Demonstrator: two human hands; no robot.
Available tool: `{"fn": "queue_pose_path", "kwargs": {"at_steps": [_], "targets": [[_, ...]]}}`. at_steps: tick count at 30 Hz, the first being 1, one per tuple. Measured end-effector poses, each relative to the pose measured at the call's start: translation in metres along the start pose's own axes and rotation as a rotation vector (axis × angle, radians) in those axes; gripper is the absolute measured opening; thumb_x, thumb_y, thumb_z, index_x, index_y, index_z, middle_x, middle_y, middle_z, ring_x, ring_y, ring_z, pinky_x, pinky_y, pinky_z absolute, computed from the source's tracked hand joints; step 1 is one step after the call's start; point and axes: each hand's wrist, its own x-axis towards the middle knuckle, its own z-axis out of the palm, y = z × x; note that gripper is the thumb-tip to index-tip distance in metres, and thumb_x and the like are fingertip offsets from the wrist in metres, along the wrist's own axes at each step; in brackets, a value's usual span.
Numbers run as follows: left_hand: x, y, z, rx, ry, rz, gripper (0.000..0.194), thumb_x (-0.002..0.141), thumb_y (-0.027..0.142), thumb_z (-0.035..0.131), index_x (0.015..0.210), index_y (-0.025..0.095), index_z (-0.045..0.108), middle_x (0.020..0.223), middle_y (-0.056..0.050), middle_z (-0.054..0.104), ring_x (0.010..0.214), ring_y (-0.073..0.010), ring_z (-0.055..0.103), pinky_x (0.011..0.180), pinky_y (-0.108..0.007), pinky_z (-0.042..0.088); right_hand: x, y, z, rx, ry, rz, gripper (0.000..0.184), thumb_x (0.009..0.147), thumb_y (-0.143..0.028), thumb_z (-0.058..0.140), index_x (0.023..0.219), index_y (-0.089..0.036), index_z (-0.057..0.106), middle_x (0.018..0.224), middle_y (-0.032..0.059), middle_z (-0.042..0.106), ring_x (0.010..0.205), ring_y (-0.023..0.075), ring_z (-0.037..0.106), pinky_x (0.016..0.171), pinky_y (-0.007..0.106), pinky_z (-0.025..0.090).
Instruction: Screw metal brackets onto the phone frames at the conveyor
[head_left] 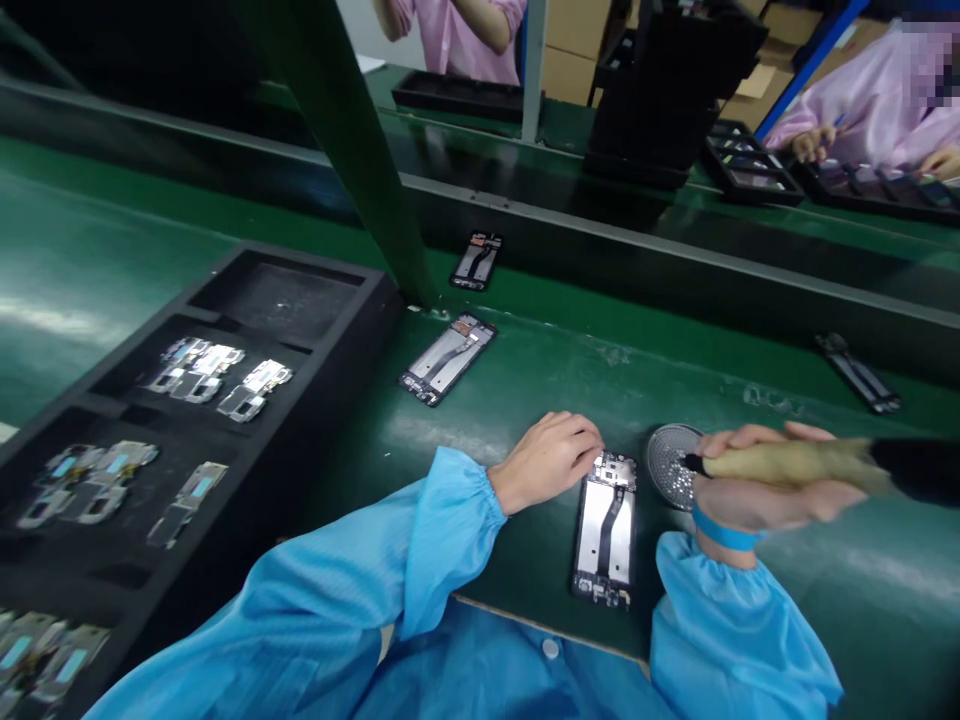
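Note:
My left hand (pixel 553 460) has its fingers curled together and pressed against the upper left corner of an opened phone (pixel 619 530). The phone lies flat, showing a silvery inside, a dark flex cable and a circuit board at its top end. In my right hand (pixel 750 505) is an electric screwdriver (pixel 795 464) with a pale yellow body and a black rear end, slightly blurred. It lies nearly level, its black nose pointing left over a round, dimpled metal dish (pixel 671 462). That dish sits just right of the phone; what it contains is too small to make out.
A black compartment tray (pixel 330 390) with several phone circuit boards stands at left. More opened phones lie on the green bench: two near the post, (pixel 448 358) and a third phone (pixel 859 372) at right. A green post (pixel 352 130) rises behind. Two people in pink work beyond the rail.

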Motion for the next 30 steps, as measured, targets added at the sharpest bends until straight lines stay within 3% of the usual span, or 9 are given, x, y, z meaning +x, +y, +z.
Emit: {"fn": "queue_pose_path", "kwargs": {"at_steps": [3,5,8,12,20,27,30], "targets": [[0.003,0.001,-0.002,-0.028,-0.021,-0.015,0.024,0.118,0.027,0.056,0.118,0.022,0.08,0.128,-0.005,0.08,0.116,-0.0214,0.074,0.101,-0.038,0.052,-0.015,-0.01,0.013,0.023,-0.029,-0.002,0.063,0.105,-0.083,0.042,0.113,-0.026,0.07,0.062,-0.0015,0.056,0.043,0.0217,0.05,0.04,0.037,0.048],[0.004,0.002,-0.003,-0.039,-0.028,-0.02,0.023,0.118,0.027,0.057,0.119,0.021,0.079,0.127,-0.005,0.08,0.118,-0.0214,0.073,0.103,-0.037,0.051,-0.029,-0.013,0.025,0.052,-0.135,0.054,0.066,0.104,-0.086,0.04,0.115,-0.026,0.066,0.062,-0.0031,0.057,0.041,0.0208,0.05,0.039,0.036,0.047],[0.004,0.002,-0.004,-0.038,-0.03,-0.017,0.021,0.118,0.028,0.058,0.119,0.02,0.078,0.127,-0.005,0.08,0.118,-0.0221,0.073,0.103,-0.037,0.051,-0.049,-0.012,0.039,0.101,-0.258,0.143,0.065,0.098,-0.087,0.049,0.113,-0.025,0.063,0.064,-0.0043,0.06,0.041,0.0184,0.051,0.041,0.033,0.048],[0.004,0.003,-0.003,-0.022,-0.033,-0.006,0.02,0.118,0.028,0.058,0.119,0.02,0.077,0.129,-0.005,0.079,0.117,-0.0221,0.073,0.102,-0.038,0.052,-0.058,-0.008,0.042,0.092,-0.325,0.166,0.066,0.096,-0.089,0.055,0.111,-0.025,0.062,0.065,-0.0037,0.061,0.042,0.0177,0.054,0.042,0.032,0.049],[0.004,0.005,-0.005,0.002,-0.047,-0.018,0.022,0.118,0.029,0.057,0.12,0.02,0.076,0.13,-0.006,0.079,0.116,-0.0222,0.073,0.101,-0.039,0.052,-0.057,0.0,0.038,0.127,-0.372,0.116,0.061,0.101,-0.084,0.053,0.112,-0.024,0.064,0.066,-0.0032,0.061,0.043,0.0181,0.053,0.041,0.032,0.048],[0.003,0.002,-0.006,-0.011,-0.05,-0.007,0.02,0.117,0.026,0.058,0.12,0.02,0.077,0.127,-0.005,0.079,0.116,-0.0222,0.072,0.101,-0.038,0.052,-0.061,-0.003,0.045,0.17,-0.388,0.12,0.054,0.097,-0.076,0.062,0.11,-0.023,0.065,0.066,-0.0033,0.063,0.04,0.0173,0.053,0.039,0.03,0.047],[0.002,0.0,-0.004,-0.006,-0.022,-0.002,0.023,0.117,0.024,0.057,0.117,0.02,0.079,0.125,-0.006,0.079,0.113,-0.022,0.072,0.1,-0.038,0.052,-0.042,-0.006,0.038,0.161,-0.268,0.104,0.052,0.101,-0.073,0.05,0.111,-0.023,0.064,0.063,-0.003,0.06,0.04,0.0177,0.052,0.038,0.03,0.046]]}}
